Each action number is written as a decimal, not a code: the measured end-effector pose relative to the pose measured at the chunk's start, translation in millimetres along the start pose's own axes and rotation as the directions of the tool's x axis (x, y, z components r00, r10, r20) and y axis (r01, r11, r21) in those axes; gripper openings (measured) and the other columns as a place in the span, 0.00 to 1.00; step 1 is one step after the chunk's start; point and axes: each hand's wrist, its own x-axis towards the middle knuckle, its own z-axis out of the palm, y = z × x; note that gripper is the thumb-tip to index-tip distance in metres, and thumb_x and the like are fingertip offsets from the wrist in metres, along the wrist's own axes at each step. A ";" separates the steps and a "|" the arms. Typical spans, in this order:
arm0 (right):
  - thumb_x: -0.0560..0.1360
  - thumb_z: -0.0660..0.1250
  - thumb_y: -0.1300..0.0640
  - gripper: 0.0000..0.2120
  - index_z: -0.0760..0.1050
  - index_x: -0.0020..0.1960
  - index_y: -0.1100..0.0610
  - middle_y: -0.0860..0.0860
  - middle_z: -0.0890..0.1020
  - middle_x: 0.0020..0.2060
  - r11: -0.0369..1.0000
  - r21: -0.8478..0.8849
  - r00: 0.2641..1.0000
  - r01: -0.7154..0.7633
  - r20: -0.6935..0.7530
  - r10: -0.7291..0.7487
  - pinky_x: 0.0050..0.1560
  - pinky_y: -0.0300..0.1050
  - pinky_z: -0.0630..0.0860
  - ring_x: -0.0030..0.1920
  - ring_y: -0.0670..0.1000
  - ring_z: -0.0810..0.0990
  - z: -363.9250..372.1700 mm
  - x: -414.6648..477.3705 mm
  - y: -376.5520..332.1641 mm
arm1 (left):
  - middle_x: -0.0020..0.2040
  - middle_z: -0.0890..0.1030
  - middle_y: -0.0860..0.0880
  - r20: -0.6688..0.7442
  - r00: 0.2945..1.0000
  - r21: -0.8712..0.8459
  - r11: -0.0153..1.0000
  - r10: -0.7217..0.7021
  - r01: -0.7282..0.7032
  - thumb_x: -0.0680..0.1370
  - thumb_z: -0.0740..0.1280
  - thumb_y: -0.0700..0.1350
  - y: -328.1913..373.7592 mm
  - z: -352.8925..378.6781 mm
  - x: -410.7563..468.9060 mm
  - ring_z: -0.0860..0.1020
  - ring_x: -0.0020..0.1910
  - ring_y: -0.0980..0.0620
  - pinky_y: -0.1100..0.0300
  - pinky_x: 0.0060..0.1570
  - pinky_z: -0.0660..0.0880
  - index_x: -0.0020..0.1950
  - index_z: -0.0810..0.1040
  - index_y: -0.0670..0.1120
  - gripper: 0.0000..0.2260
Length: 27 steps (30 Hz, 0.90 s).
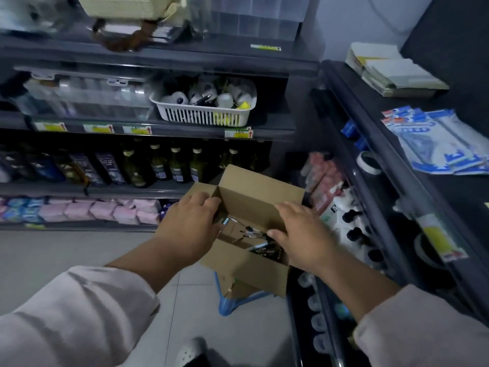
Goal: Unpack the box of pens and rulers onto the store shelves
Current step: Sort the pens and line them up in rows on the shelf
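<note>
One view only, worn on the head, facing forward and steeply down. It sits close over the box (259, 186), just below centre, with shelves (185, 129) straight ahead and more running down the right side, bent by the wide lens. Floor (66, 247) fills the lower left.

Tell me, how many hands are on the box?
2. The left hand grips the left edge of the cardboard box; the right hand grips the right edge.

Matt brown cardboard box (260, 207), seemingly plastic slatted basket (203, 116).
</note>
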 end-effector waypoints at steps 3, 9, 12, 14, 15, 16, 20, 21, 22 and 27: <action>0.77 0.63 0.44 0.32 0.56 0.76 0.53 0.50 0.60 0.75 0.999 0.020 0.999 -0.045 0.016 0.045 0.73 0.47 0.57 0.73 0.52 0.58 12.2 38.2 0.9 | 0.69 0.68 0.47 0.037 0.999 0.014 1.000 0.022 -0.022 0.79 0.59 0.55 -22.6 15.0 42.7 0.67 0.65 0.45 0.51 0.62 0.67 0.71 0.65 0.48 0.22; 0.76 0.67 0.46 0.35 0.56 0.77 0.53 0.49 0.60 0.75 0.993 0.070 0.990 -0.096 0.108 0.089 0.70 0.43 0.59 0.74 0.51 0.59 65.8 101.6 17.6 | 0.68 0.68 0.45 0.129 0.990 0.019 0.998 0.058 -0.061 0.79 0.59 0.54 -58.2 72.8 113.5 0.68 0.65 0.43 0.50 0.61 0.66 0.70 0.66 0.48 0.21; 0.74 0.69 0.47 0.36 0.57 0.76 0.52 0.48 0.60 0.75 0.989 0.063 0.977 -0.138 0.174 0.125 0.70 0.44 0.59 0.74 0.51 0.59 103.7 127.2 32.8 | 0.67 0.69 0.45 0.201 0.975 -0.013 0.996 0.091 -0.090 0.78 0.60 0.54 -64.3 117.0 140.8 0.69 0.63 0.42 0.49 0.61 0.68 0.68 0.67 0.48 0.20; 0.73 0.71 0.48 0.38 0.57 0.76 0.52 0.49 0.60 0.75 0.983 0.085 0.964 -0.161 0.228 0.138 0.72 0.45 0.59 0.74 0.52 0.59 132.5 143.2 44.5 | 0.68 0.68 0.45 0.237 0.967 -0.021 0.996 0.091 -0.088 0.78 0.61 0.53 -66.4 146.5 155.9 0.69 0.64 0.42 0.49 0.62 0.68 0.69 0.67 0.47 0.21; 0.72 0.72 0.48 0.38 0.57 0.76 0.52 0.49 0.60 0.75 0.984 0.075 0.958 -0.163 0.250 0.140 0.71 0.45 0.59 0.73 0.53 0.59 146.6 150.2 50.8 | 0.68 0.68 0.45 0.253 0.963 -0.024 0.996 0.093 -0.090 0.78 0.62 0.53 -67.1 160.6 162.8 0.69 0.64 0.42 0.49 0.62 0.68 0.69 0.67 0.46 0.22; 0.72 0.73 0.49 0.39 0.57 0.76 0.52 0.50 0.61 0.75 0.985 0.060 0.952 -0.164 0.270 0.142 0.70 0.45 0.60 0.73 0.54 0.60 160.1 156.8 57.4 | 0.69 0.67 0.44 0.267 0.959 -0.030 0.996 0.092 -0.087 0.78 0.62 0.53 -68.1 173.8 169.6 0.68 0.64 0.41 0.50 0.62 0.68 0.70 0.66 0.47 0.22; 0.70 0.74 0.49 0.39 0.58 0.75 0.51 0.51 0.65 0.71 0.990 0.015 0.935 -0.142 0.330 0.129 0.66 0.46 0.65 0.70 0.56 0.64 205.9 182.9 78.6 | 0.70 0.67 0.44 0.318 0.945 -0.021 0.997 0.074 -0.071 0.78 0.62 0.54 -75.1 222.0 193.7 0.69 0.64 0.40 0.50 0.61 0.68 0.73 0.64 0.48 0.25; 0.70 0.74 0.49 0.40 0.58 0.75 0.51 0.51 0.65 0.71 0.991 0.001 0.931 -0.136 0.343 0.127 0.65 0.46 0.66 0.69 0.56 0.65 216.0 189.7 82.9 | 0.70 0.66 0.43 0.328 0.942 -0.023 0.998 0.071 -0.067 0.78 0.62 0.54 -76.3 232.9 199.0 0.69 0.64 0.40 0.50 0.61 0.69 0.73 0.63 0.48 0.25; 0.69 0.74 0.49 0.40 0.58 0.75 0.52 0.52 0.65 0.71 0.992 -0.015 0.927 -0.128 0.353 0.125 0.64 0.46 0.66 0.68 0.56 0.65 226.4 196.9 86.9 | 0.70 0.66 0.43 0.339 0.939 -0.030 0.998 0.061 -0.054 0.78 0.62 0.53 -77.3 242.7 204.3 0.69 0.64 0.40 0.50 0.61 0.69 0.74 0.62 0.48 0.25; 0.70 0.72 0.46 0.37 0.61 0.74 0.51 0.53 0.67 0.69 0.992 -0.058 0.922 -0.111 0.366 0.124 0.63 0.48 0.70 0.66 0.57 0.68 276.7 229.4 100.6 | 0.68 0.65 0.42 0.444 0.890 -0.078 0.985 -0.105 0.155 0.78 0.63 0.53 -81.9 290.6 233.2 0.71 0.62 0.38 0.48 0.59 0.71 0.73 0.62 0.47 0.25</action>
